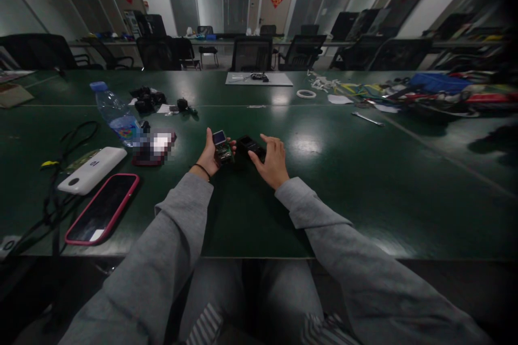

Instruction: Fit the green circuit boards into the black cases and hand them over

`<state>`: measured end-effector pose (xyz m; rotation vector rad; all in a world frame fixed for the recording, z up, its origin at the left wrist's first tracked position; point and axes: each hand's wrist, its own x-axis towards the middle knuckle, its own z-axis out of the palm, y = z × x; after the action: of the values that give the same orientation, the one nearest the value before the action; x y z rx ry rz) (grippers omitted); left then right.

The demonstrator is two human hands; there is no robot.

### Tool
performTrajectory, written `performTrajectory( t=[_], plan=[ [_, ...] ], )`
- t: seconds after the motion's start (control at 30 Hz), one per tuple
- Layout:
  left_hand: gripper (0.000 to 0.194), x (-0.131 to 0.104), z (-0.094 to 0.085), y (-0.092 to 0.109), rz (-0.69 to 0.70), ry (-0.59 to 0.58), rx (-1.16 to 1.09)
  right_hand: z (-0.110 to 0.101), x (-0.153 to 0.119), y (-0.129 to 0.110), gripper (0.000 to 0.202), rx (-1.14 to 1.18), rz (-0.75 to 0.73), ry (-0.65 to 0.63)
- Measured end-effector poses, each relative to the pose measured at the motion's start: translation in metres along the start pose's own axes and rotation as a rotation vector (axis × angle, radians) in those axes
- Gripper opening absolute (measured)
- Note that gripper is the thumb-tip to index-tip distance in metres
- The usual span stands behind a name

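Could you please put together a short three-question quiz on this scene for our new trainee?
1. Which hand holds the green circuit board?
2. True or false: the wrench lies on the left side of the table.
3. What colour is the rim of the phone nearest the table's front edge?
a) yellow
b) pinkish red
c) white

Key:
1. The left hand.
2. False: the wrench lies on the right side, beyond the right hand.
3. b) pinkish red.
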<state>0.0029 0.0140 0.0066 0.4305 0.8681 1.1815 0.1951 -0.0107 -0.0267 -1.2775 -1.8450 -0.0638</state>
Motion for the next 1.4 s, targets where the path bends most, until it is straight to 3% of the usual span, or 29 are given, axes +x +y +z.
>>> performTrajectory(
  t=[0.2, 0.77, 0.87, 1.07, 1.4],
  plan=[
    [0.070, -0.001, 0.001, -0.003, -0.034, -0.015, 0.028, 0.012, -0.004, 0.010, 0.062, 0.021, 0.022, -0.108],
    [0.070, -0.008, 0.007, -0.004, -0.053, -0.022, 0.071, 0.015, -0.005, 0.013, 0.064, 0.131, 0.102, -0.171],
    [0.064, -0.008, 0.006, -0.005, -0.050, -0.005, 0.085, 0.012, -0.004, 0.011, 0.057, 0.162, 0.120, -0.144],
    [0.057, -0.011, 0.007, -0.005, -0.059, 0.001, 0.118, 0.001, 0.001, -0.001, 0.052, 0.212, 0.064, 0.031],
    [0.065, -0.011, 0.009, -0.010, -0.103, -0.060, 0.139, 0.003, -0.005, -0.009, 0.055, 0.210, -0.014, -0.035]
  ],
)
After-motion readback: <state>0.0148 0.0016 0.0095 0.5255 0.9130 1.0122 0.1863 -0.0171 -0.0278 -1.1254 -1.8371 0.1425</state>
